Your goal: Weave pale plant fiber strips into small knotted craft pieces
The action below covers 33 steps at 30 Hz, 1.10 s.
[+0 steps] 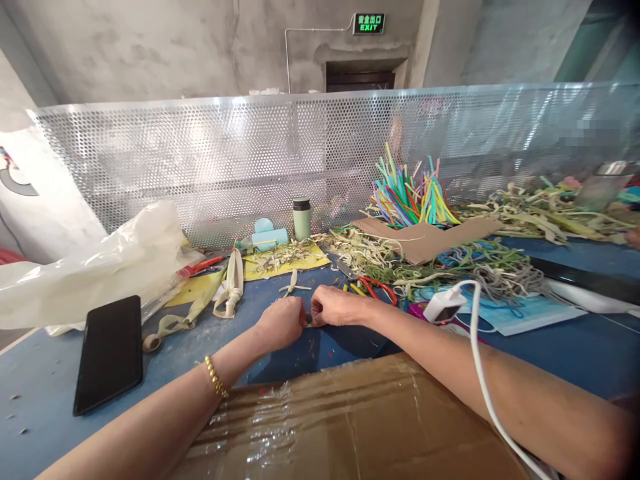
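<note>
My left hand, with a gold bead bracelet on its wrist, is closed with the fingers curled in. My right hand is closed beside it, thumb side toward the left. A narrow gap separates the two fists. A thin pale bit seems to run between them, but what the fingers pinch is too small to make out. Just beyond the hands, a small knotted piece of pale dried husk lies on the blue table. Scissors with red handles rest past my right hand.
A taped cardboard box fills the near side. Left are a black phone, a plastic bag and a larger husk piece. Beyond stand a green cup, colourful pipe cleaners and cardboard. A white cable crosses my right forearm.
</note>
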Each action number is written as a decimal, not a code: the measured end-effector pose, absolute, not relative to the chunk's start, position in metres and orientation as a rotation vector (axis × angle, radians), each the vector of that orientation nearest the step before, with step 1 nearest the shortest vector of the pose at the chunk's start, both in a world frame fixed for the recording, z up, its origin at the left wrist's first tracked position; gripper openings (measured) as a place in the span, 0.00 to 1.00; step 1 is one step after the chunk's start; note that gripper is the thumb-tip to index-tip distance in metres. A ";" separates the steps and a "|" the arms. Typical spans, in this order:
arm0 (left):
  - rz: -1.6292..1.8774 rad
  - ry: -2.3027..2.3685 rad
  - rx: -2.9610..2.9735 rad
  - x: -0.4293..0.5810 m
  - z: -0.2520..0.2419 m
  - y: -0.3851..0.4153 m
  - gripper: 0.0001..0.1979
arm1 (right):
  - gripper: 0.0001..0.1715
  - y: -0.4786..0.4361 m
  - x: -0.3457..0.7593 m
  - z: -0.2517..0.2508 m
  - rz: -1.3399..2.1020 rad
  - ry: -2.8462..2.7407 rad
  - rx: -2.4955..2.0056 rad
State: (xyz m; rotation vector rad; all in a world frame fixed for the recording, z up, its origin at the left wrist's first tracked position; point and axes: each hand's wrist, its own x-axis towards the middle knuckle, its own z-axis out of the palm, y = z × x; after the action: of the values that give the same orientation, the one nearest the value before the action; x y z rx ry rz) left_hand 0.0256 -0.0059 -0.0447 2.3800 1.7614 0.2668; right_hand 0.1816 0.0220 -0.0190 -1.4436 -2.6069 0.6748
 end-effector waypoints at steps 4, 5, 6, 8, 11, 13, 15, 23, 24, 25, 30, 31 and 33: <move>0.321 1.731 2.412 0.022 -0.051 -0.008 0.08 | 0.03 0.017 0.183 -0.018 0.555 -2.641 -1.389; 0.316 1.714 2.407 0.021 -0.051 -0.008 0.08 | 0.04 0.016 0.183 -0.018 0.538 -2.655 -1.377; 0.317 1.691 2.402 0.021 -0.051 -0.008 0.07 | 0.04 0.016 0.184 -0.018 0.523 -2.671 -1.359; 0.347 1.647 2.398 0.020 -0.050 -0.007 0.07 | 0.04 0.015 0.187 -0.021 0.476 -2.703 -1.314; 0.420 1.530 2.428 0.019 -0.047 -0.006 0.10 | 0.04 0.011 0.191 -0.028 0.310 -2.768 -1.198; 0.448 1.446 2.442 0.019 -0.045 -0.005 0.11 | 0.05 0.005 0.193 -0.031 0.162 -2.796 -1.111; 0.443 1.391 2.418 0.018 -0.044 -0.005 0.09 | 0.07 -0.002 0.192 -0.032 0.041 -2.805 -1.080; 0.565 1.295 2.353 0.016 -0.036 -0.009 0.05 | 0.10 -0.009 0.190 -0.032 -0.037 -2.775 -0.911; 0.619 1.288 2.346 0.016 -0.034 -0.010 0.06 | 0.10 -0.006 0.192 -0.030 0.000 -2.719 -0.899; 0.687 1.286 2.322 0.016 -0.032 -0.011 0.06 | 0.08 -0.004 0.194 -0.026 0.063 -2.634 -0.901; 1.112 1.323 1.947 0.015 -0.022 -0.013 0.04 | 0.08 0.004 0.207 0.001 0.446 -2.036 -0.999; 1.187 1.315 1.879 0.016 -0.021 -0.013 0.05 | 0.11 0.004 0.207 0.005 0.512 -1.989 -1.024; 1.309 1.290 1.774 0.020 -0.017 -0.015 0.06 | 0.13 0.002 0.204 0.010 0.674 -1.960 -1.071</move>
State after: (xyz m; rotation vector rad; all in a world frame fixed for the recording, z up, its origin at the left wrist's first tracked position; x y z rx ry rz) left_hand 0.0199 -0.0154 -0.0171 1.7742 1.2903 1.3091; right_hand 0.2040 0.0016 0.0098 -1.0710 -1.9601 0.6740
